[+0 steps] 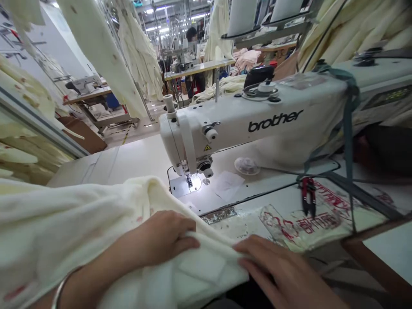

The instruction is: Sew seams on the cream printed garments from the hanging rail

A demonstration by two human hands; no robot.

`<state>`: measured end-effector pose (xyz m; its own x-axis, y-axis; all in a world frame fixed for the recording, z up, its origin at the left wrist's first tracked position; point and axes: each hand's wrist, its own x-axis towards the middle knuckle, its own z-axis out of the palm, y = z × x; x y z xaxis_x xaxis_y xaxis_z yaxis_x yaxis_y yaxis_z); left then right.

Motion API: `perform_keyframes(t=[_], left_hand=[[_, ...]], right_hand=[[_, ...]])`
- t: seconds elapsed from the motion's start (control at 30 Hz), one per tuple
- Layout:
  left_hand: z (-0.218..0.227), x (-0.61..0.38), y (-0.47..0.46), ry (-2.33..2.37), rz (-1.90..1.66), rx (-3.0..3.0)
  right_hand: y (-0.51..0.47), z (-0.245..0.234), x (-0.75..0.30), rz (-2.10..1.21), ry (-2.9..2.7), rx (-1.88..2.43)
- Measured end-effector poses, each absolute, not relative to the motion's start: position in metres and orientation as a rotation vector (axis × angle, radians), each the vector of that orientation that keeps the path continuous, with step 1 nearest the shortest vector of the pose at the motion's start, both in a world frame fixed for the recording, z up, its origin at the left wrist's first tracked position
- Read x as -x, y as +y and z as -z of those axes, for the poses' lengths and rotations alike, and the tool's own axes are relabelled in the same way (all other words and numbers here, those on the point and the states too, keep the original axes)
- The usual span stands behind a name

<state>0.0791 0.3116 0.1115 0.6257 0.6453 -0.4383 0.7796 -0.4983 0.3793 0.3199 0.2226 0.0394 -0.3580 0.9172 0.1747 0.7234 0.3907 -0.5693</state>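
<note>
Left hand [164, 236] lies flat, fingers loosely curled, on the cream fabric [64, 223] spread over the table's [128, 159] near edge; right hand [277, 270] pinches the fabric's folded corner between thumb and fingers. Beyond, a white sewing machine [244, 124] lights its needle plate [185, 184]; red-handled snips [308, 196] hang at right

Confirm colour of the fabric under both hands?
Cream fabric, clearest in the head view.

Bright needle lamp [193, 182] glare; edges warped, bg soft.
</note>
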Motion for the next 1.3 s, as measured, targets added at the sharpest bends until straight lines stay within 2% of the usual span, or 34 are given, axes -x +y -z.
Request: perform_keyframes(t=[0.07,0.17,0.43,0.57,0.77,1.1,1.3], left_hand=[[-0.105,-0.091,0.311,1.202,0.426,-2.34],[-0.105,-0.109,0.301,1.276,0.445,-2.423],[-0.088,-0.14,0.299,0.957,0.154,-2.633],[-0.082,-0.129,0.306,0.801,0.065,-2.578],[-0.092,-0.115,0.307,0.87,-0.061,-2.283],[-0.089,-0.119,0.307,0.94,-0.079,-2.251],[-0.085,-0.118,0.3,0.919,-0.117,-2.39]], right_hand=[[0.235,-0.042,-0.319,-0.79,-2.148,1.54],[0.244,-0.052,-0.322,-0.95,-2.085,1.642],[0.248,-0.052,-0.33,-0.929,-2.136,1.54],[0.257,-0.06,-0.33,-1.045,-2.069,1.382],[0.274,-0.08,-0.332,-1.206,-1.987,1.395],[0.278,-0.083,-0.333,-1.182,-2.031,1.407],[0.276,-0.087,-0.328,-1.305,-1.937,1.474]])
